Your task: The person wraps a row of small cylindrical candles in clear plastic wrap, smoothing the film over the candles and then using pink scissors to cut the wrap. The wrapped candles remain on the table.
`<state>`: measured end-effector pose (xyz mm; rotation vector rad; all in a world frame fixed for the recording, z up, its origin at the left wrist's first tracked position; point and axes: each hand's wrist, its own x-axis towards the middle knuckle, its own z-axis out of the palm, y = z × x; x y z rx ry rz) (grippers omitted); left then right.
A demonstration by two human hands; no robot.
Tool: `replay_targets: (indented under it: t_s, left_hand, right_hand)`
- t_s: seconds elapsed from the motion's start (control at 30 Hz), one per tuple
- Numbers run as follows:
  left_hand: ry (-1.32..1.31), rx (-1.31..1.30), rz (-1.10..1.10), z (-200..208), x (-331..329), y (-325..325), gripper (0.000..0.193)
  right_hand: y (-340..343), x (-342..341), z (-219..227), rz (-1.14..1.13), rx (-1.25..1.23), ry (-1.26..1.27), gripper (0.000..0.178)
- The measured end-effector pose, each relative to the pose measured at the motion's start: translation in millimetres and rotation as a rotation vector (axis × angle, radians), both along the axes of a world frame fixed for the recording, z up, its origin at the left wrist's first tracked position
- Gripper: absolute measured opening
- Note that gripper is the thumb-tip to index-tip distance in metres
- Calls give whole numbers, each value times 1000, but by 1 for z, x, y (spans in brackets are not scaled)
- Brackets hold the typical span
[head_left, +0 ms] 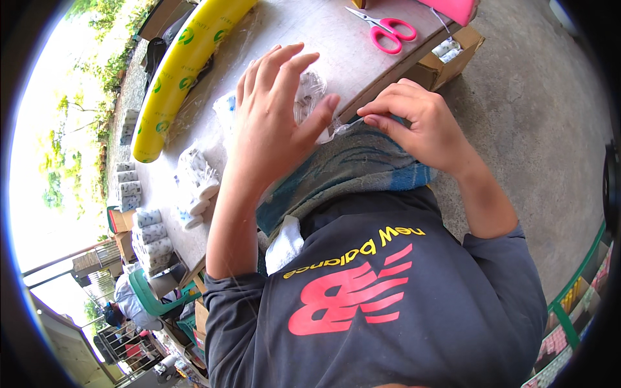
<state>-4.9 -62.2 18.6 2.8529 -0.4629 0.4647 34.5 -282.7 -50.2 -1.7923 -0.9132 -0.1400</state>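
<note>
A bundle of small white rolls in clear plastic wrap lies on the table, partly hidden behind my left hand. My left hand is over this bundle with its fingers spread, gripping nothing; whether the palm touches the wrap is hard to tell. At the table's near edge, my right hand is closed in a pinch on a loose end of thin clear plastic that trails from the bundle. A second wrapped bundle of white rolls sits to the left, beside my left forearm.
A large yellow film roll with green marks lies along the table's far left. Pink-handled scissors rest near the right edge, by a pink object. An open cardboard box stands beyond that edge. Stacked white rolls stand at left.
</note>
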Motion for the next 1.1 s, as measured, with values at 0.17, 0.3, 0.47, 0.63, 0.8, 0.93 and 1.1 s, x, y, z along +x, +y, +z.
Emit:
replay_targets:
  t_s: [0.17, 0.3, 0.47, 0.63, 0.8, 0.93, 1.1]
  left_hand:
    - [31, 89, -28, -8, -28, -20, 30]
    - [-26, 31, -21, -30, -32, -15, 14]
    - [-37, 3, -46, -30, -31, -15, 15]
    - [-24, 14, -38, -29, -31, -14, 13]
    - [-7, -71, -28, -24, -33, -13, 7]
    - [21, -167, -48, -20, -33, -11, 11]
    - [98, -324, 13, -17, -31, -4, 16]
  right_hand:
    - [1, -3, 3, -6, 28, 3, 11]
    - [2, -7, 1, -47, 55, -20, 7]
    - [6, -10, -11, -182, 73, -38, 4]
    - [9, -4, -13, -157, 81, 2, 10]
    - [-2, 44, -14, -515, -145, -496, 22]
    - [-7, 58, -24, -628, -393, -526, 26]
    - [-5, 48, -9, -654, -573, -349, 26]
